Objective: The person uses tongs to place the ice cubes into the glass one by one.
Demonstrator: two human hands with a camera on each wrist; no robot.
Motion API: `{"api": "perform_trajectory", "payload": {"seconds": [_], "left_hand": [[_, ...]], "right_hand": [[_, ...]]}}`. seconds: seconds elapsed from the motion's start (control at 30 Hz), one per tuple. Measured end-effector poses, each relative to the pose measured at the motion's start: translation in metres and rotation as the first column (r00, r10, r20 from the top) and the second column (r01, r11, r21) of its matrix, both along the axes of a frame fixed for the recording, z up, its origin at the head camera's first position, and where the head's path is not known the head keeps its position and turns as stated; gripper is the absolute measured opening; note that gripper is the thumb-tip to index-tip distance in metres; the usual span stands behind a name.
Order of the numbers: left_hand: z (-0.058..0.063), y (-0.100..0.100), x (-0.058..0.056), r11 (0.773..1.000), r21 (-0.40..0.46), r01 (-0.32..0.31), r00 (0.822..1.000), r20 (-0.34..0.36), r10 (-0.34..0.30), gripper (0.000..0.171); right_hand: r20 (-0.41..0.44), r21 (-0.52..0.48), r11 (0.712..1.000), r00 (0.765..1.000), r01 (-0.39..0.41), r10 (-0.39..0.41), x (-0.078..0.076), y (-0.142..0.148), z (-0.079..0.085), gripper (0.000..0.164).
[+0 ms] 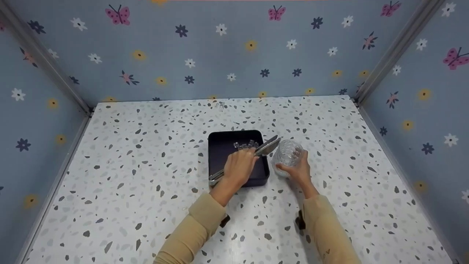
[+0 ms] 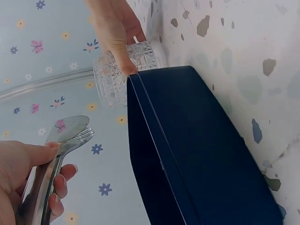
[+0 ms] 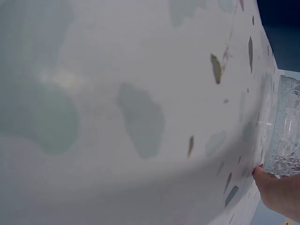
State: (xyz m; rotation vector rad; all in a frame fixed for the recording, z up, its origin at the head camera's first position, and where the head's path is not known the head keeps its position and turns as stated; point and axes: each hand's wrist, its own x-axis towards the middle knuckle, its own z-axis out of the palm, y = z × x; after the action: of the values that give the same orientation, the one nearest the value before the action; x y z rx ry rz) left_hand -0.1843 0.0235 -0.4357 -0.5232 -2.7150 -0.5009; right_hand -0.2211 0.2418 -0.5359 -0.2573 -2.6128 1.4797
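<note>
My left hand (image 1: 240, 165) grips a spoon (image 2: 70, 127) and a fork (image 2: 77, 142) together, their heads pointing toward the glass. It is above a dark square box (image 1: 220, 154), open at the top. Inside the box, small clear cube-like pieces (image 1: 242, 145) lie partly hidden behind the hand. Right of the box stands a clear patterned glass (image 1: 287, 154). My right hand (image 1: 300, 168) holds this glass around its side, thumb at the front. In the right wrist view only part of the glass (image 3: 286, 126) and fingers show at the edge.
The speckled white table (image 1: 146, 165) spreads around the box. Blue flowered panels (image 1: 234, 47) rise along its back and both sides. The box's dark outer wall (image 2: 206, 140) stands close beside the glass.
</note>
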Motion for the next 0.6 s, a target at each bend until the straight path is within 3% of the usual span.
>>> {"api": "perform_trajectory", "payload": {"seconds": [0.37, 0.6], "left_hand": [[0.0, 0.021, -0.003, 0.995, -0.102, 0.009, 0.999, -0.037, -0.013, 0.018], [0.0, 0.029, -0.006, 0.992, -0.122, 0.008, 0.999, -0.036, -0.012, 0.017]], "right_hand": [[0.018, -0.01, 1.0, 1.0, -0.006, 0.006, 0.001, 0.002, 0.0, 0.094], [0.039, -0.009, 1.0, 0.999, 0.001, -0.001, 0.001, 0.001, 0.0, 0.095]]}}
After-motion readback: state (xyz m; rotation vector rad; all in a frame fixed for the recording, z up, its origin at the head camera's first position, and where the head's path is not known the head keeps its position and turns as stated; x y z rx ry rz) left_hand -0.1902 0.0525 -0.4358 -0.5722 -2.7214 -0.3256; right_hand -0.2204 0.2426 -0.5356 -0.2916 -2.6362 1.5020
